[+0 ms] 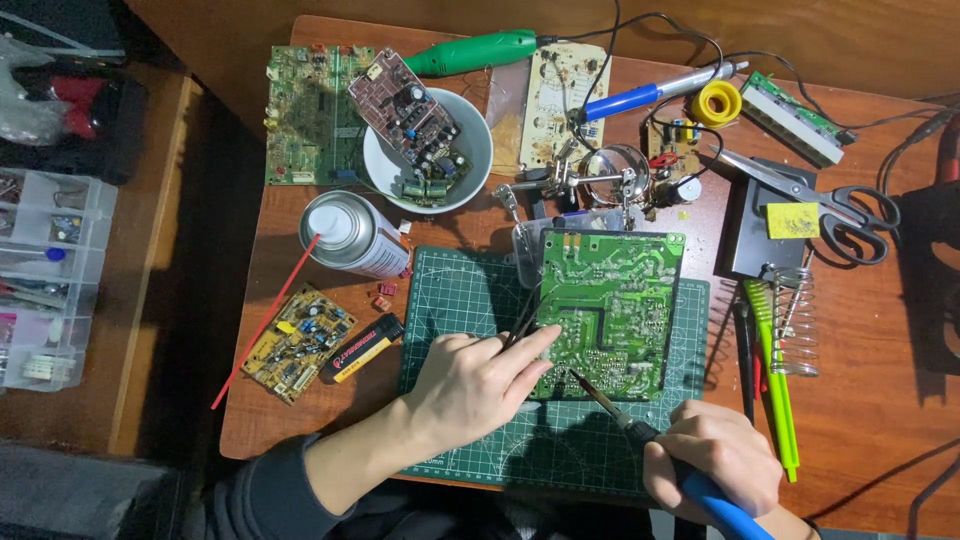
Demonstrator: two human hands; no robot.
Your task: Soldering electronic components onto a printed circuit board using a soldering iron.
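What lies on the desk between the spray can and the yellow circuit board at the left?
In the head view, only the can's thin red straw crosses bare wood between the spray can and the yellow circuit board.

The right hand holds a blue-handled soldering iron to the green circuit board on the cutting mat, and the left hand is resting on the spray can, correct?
Not quite. In the head view the left hand rests at the green circuit board, not the spray can. The right hand does hold the soldering iron.

white bowl holding circuit boards, spray can, scissors, yellow solder spool, green rotary tool
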